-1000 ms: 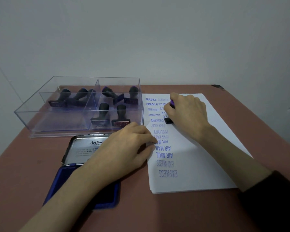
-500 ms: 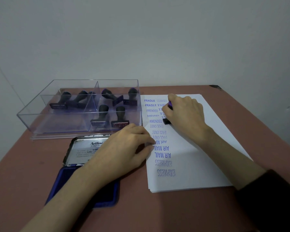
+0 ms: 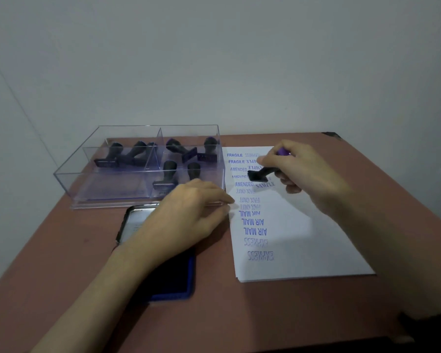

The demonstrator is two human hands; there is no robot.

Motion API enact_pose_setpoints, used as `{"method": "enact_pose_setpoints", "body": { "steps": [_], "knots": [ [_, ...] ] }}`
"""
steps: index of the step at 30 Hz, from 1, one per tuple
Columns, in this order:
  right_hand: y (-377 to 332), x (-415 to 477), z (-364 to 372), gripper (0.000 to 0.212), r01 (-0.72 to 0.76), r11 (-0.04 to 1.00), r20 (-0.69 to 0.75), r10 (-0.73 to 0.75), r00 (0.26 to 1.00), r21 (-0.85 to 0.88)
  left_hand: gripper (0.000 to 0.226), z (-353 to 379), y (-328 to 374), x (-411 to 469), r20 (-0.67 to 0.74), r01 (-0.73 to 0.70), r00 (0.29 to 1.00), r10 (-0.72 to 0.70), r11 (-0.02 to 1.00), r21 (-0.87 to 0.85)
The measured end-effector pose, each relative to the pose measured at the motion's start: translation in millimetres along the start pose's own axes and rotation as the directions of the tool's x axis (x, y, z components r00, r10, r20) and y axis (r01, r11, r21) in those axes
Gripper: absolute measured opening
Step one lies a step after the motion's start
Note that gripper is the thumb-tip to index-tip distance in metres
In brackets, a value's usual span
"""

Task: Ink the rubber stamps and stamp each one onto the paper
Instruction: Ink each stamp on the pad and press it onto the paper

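Note:
My right hand [image 3: 308, 174] grips a black rubber stamp [image 3: 260, 174] with a purple top, lifted and tilted just above the white paper [image 3: 316, 238]. A fresh SAMPLE print [image 3: 265, 185] shows below the stamp, beside rows of blue prints: FRAGILE, AMENDED, FAX OUT, AIR MAIL. My left hand [image 3: 186, 217] lies over the open blue ink pad [image 3: 173, 273], its fingertips touching the paper's left edge. Several more black stamps [image 3: 168, 171] lie in the clear plastic tray [image 3: 107, 184].
The brown table [image 3: 61, 263] ends at a grey wall behind the tray. The ink pad's metal lid [image 3: 133, 222] stands open just in front of the tray. The paper's right half is blank.
My right hand has lifted the stamp off the paper and tilted it, uncovering a new SAMPLE print. My left hand has stayed in place.

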State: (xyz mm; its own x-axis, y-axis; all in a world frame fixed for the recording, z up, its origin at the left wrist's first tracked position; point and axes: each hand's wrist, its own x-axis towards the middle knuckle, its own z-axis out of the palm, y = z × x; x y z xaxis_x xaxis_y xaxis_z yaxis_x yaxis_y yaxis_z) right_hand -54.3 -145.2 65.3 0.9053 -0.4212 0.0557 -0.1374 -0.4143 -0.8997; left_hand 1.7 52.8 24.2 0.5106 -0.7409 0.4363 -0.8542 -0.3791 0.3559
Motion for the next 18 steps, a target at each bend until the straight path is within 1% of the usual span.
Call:
{"method": "enact_pose_setpoints", "body": {
  "steps": [2,4,7,9,12,14,16,18],
  "knots": [
    [-11.4,-17.0,10.0,0.014,0.05,0.999,0.081,-0.051,0.995,0.012,0.027,-10.8,-3.5,-5.2,-0.043,0.031,0.999,-0.03,0.999,0.014],
    [-21.7,-35.9,24.0,0.015,0.138,0.99,0.15,-0.141,0.979,0.03,0.026,-21.3,-9.0,-14.3,-0.075,0.081,0.994,-0.08,0.997,0.009],
    [-34.1,-58.4,48.5,0.017,0.256,0.964,0.259,-0.267,0.928,0.075,0.025,-33.6,-18.2,-31.3,-0.116,0.155,0.981,-0.153,0.988,0.011],
    [-38.4,-66.9,63.7,0.015,0.24,0.96,0.34,-0.276,0.899,0.143,0.023,-38.7,-25.7,-41.3,-0.147,0.183,0.973,-0.179,0.983,0.02],
    [-40.0,-72.3,80.9,0.013,0.144,0.965,0.452,-0.23,0.862,0.218,0.024,-43.0,-37.4,-52.5,-0.197,0.233,0.954,-0.225,0.972,0.017],
    [-39.1,-74.5,88.9,0.012,0.174,0.965,0.467,-0.249,0.849,0.198,0.023,-43.5,-42.8,-57.5,-0.226,0.262,0.94,-0.255,0.965,0.0],
    [-37.3,-76.8,96.3,0.008,0.297,0.946,0.424,-0.324,0.846,0.129,0.022,-42.4,-46.5,-61.1,-0.236,0.278,0.932,-0.275,0.96,-0.02],
    [-35.8,-80.1,103.5,0.01,0.422,0.906,0.363,-0.399,0.842,0.015,0.022,-41.0,-49.1,-62.9,-0.227,0.286,0.931,-0.287,0.958,-0.035]
  ]
}}
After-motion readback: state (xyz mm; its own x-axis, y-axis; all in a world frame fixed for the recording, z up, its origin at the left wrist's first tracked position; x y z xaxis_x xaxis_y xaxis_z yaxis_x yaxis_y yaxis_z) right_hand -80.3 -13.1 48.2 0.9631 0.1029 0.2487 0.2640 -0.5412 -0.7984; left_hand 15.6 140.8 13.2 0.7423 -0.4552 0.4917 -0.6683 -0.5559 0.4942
